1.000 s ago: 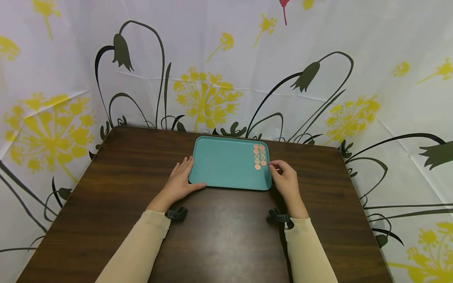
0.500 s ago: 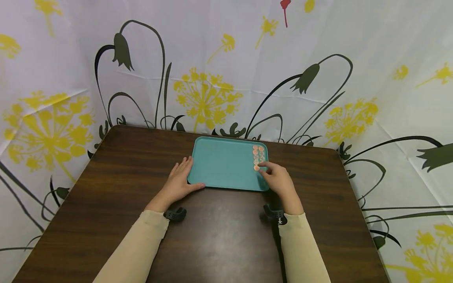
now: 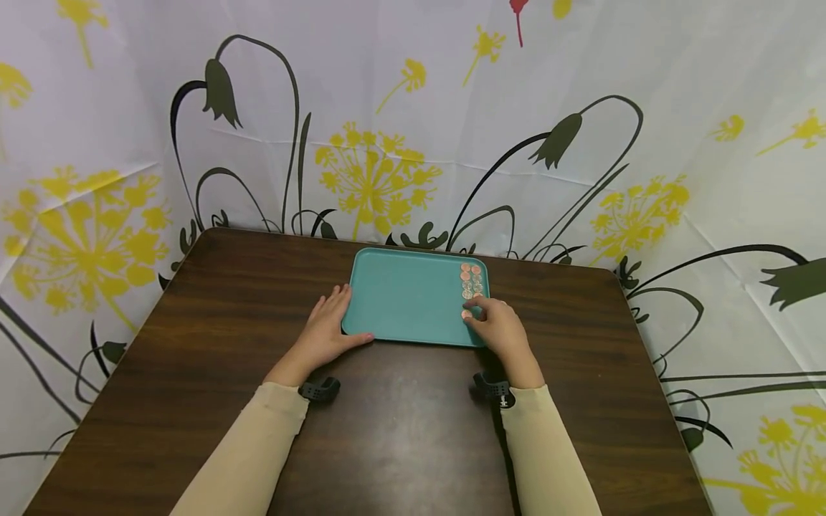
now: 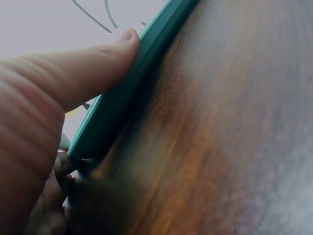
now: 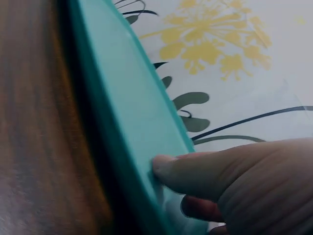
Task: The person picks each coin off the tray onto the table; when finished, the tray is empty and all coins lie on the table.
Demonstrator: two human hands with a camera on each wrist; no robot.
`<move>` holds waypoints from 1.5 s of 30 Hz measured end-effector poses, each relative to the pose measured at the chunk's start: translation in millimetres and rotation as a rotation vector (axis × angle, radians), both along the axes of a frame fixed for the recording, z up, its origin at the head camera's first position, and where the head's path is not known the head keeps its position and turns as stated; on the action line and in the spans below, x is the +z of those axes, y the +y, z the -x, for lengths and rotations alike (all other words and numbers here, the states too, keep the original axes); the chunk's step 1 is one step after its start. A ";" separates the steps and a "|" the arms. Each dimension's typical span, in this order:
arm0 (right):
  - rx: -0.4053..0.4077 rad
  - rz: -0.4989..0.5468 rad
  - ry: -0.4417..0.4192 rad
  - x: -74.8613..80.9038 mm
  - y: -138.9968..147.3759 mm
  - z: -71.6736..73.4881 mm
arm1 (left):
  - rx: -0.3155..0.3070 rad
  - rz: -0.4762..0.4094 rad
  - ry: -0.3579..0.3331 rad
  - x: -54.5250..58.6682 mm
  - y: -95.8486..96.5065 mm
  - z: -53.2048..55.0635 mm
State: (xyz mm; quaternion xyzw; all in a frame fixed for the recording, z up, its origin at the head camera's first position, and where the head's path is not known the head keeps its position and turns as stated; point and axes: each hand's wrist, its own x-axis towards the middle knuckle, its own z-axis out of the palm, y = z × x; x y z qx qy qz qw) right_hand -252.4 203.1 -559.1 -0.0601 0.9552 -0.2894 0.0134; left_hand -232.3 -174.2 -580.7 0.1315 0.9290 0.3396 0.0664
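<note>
In the head view a teal tray [image 3: 406,304] lies on the table. Copper-coloured coins [image 3: 466,276] stand in two columns along its right side. My right hand [image 3: 502,330] reaches over the tray's right rim, with thumb and index finger at a lone coin [image 3: 467,314] just below the left column; they appear to pinch it. My left hand [image 3: 325,330] rests at the tray's lower left corner, fingers straight along the left side. Its thumb [image 4: 115,54] lies against the near rim in the left wrist view. The right wrist view shows my right thumb [image 5: 168,169] down inside the tray.
The dark wooden table [image 3: 400,430] extends around the tray and toward me. Behind it hangs a white flower-printed cloth [image 3: 413,107]. A black wrist strap sits on each wrist, the left one [image 3: 319,389] and the right one [image 3: 493,387].
My right hand has moved left from the tray's right rim to the lowest coin of the left column. That coin has shifted slightly toward me. My left hand has stayed in place.
</note>
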 end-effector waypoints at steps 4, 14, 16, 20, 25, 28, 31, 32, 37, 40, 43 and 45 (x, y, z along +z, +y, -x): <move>-0.001 -0.016 0.014 -4.3 -3.0 0.6 | -0.001 -0.004 -0.007 1.8 -0.9 -1.3; -0.017 0.078 0.025 -4.5 -0.3 -0.1 | 0.002 -0.002 -0.002 1.1 -0.6 -0.5; -0.035 0.151 0.071 -8.8 0.4 1.2 | 0.002 0.004 0.001 -0.3 -1.2 -0.3; -0.108 0.387 0.211 -14.3 4.2 5.1 | 0.007 0.011 -0.004 -2.0 -3.3 -2.0; -0.172 0.598 0.374 -2.0 24.4 5.7 | 0.012 0.006 0.000 -1.7 -3.5 -3.1; -0.197 0.613 0.419 7.2 45.1 2.0 | 0.004 0.001 0.012 -0.3 -2.7 -2.8; -0.229 0.535 0.416 4.9 69.2 -2.3 | 0.001 0.004 0.016 -0.4 -1.7 -2.4; -0.248 0.496 0.404 0.0 78.2 -3.1 | 0.002 0.005 0.013 -0.7 -0.9 -2.4; -0.363 0.602 0.257 -25.0 108.7 -5.0 | 0.001 0.002 0.005 -0.9 1.0 -1.5; -0.369 0.691 0.217 -31.7 113.1 -3.9 | -0.002 -0.003 0.014 0.4 1.1 -0.5; -0.331 0.574 0.205 -35.1 111.6 -1.5 | 0.000 -0.001 0.017 0.7 0.5 -0.4; -0.327 0.469 0.202 -36.5 109.6 -1.0 | 0.002 0.001 0.006 0.1 0.3 -0.9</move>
